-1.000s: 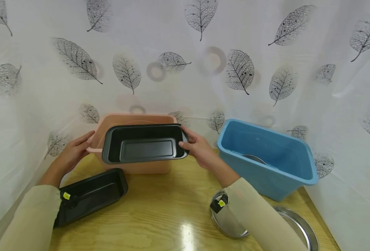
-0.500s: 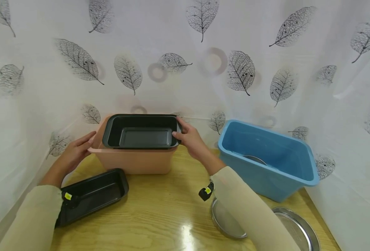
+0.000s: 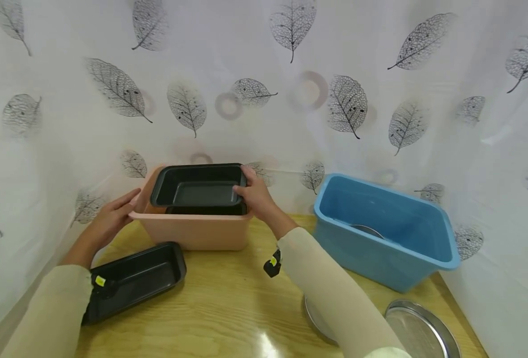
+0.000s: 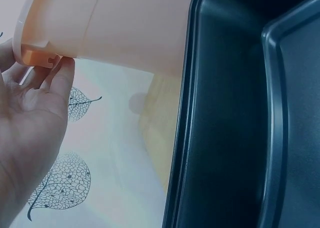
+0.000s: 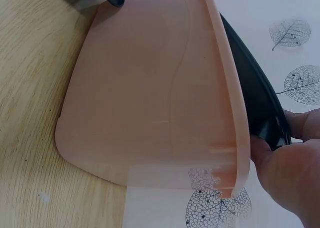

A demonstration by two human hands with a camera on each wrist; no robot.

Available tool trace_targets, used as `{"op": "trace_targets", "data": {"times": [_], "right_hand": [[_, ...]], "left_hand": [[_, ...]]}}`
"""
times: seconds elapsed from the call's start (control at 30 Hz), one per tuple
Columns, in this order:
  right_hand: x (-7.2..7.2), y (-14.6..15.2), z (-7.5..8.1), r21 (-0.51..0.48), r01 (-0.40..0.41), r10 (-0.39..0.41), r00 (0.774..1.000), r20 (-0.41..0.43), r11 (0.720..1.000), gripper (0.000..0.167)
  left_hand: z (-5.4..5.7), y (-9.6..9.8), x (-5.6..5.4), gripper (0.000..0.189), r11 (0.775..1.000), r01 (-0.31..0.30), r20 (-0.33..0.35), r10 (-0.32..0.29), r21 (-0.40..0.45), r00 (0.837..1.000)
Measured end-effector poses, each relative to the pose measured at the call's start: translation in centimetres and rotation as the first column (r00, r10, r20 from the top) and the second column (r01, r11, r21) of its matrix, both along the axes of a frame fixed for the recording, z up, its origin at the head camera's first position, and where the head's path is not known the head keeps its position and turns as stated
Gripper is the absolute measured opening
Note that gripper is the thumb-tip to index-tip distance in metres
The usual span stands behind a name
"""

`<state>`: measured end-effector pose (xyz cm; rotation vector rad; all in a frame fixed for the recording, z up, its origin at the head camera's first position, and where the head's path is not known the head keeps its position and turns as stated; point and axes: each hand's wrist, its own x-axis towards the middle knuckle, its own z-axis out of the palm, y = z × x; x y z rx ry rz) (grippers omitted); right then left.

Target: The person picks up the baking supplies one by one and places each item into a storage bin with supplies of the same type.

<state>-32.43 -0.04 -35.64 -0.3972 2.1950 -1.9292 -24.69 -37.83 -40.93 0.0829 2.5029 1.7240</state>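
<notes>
Head: the right hand [image 3: 257, 196] pinches a black pan [image 3: 201, 194] in the mouth of the pink bin [image 3: 192, 233]; the yellow tag [image 3: 273, 260] is too small to read. Left wrist: the left hand [image 4: 37, 102] has its grip curled round the bin's end. Right wrist: the pan's pinched end pokes above the bin's rim.

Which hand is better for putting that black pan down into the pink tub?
Probably the right hand: it pinches one end of the black pan, at the pink tub. The left hand holds the tub's other end.
</notes>
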Motion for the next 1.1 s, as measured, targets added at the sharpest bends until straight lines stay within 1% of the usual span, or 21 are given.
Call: {"op": "trace_targets", "data": {"times": [0.07,0.13,0.23,0.37,0.53,0.67,0.77,0.93,1.1], "right_hand": [[-0.4,-0.5,-0.2,0.051,0.009,-0.008,1.0,-0.023,0.999,0.072],[-0.7,-0.9,-0.5,0.083,0.018,-0.016,0.999,-0.029,0.996,0.072],[-1.0,-1.6,-0.8,0.11,0.019,-0.019,1.0,-0.002,0.994,0.072],[-1.1,-2.4,-0.8,0.141,-0.003,-0.001,1.0,0.028,0.99,0.073],[-1.2,-3.2,-0.9,0.161,-0.014,0.008,0.999,0.036,0.987,0.074],[-1.3,-3.7,-1.1,0.211,-0.039,0.03,0.999,0.043,0.977,0.075],[-1.3,-4.0,-1.2,0.253,-0.042,0.034,0.999,0.037,0.966,0.074],[-1.2,-4.0,-1.2,0.274,-0.033,0.026,0.999,0.026,0.961,0.072],[-1.1,-3.7,-1.4,0.226,-0.044,0.04,0.999,0.02,0.973,0.07]], "left_hand": [[0.0,0.0,0.0,0.069,1.0,-0.005,-0.001,0.005,0.001,1.0],[0.0,0.0,0.0,0.069,1.0,-0.003,-0.002,0.003,0.011,1.0],[0.0,0.0,0.0,0.069,1.0,-0.005,-0.002,0.005,0.017,1.0],[-0.1,-0.1,0.0,0.068,1.0,-0.012,0.003,0.011,0.013,1.0],[-0.3,-0.2,0.0,0.068,1.0,-0.007,-0.011,0.008,0.021,1.0],[-0.3,-0.3,0.2,0.068,1.0,-0.003,-0.023,0.004,0.029,1.0],[-0.2,-0.3,0.4,0.067,0.999,-0.008,-0.023,0.009,0.038,1.0],[0.0,0.0,0.6,0.068,0.998,-0.008,-0.023,0.009,0.061,1.0],[0.1,0.1,0.8,0.067,0.997,0.0,-0.017,0.001,0.072,1.0]]}}
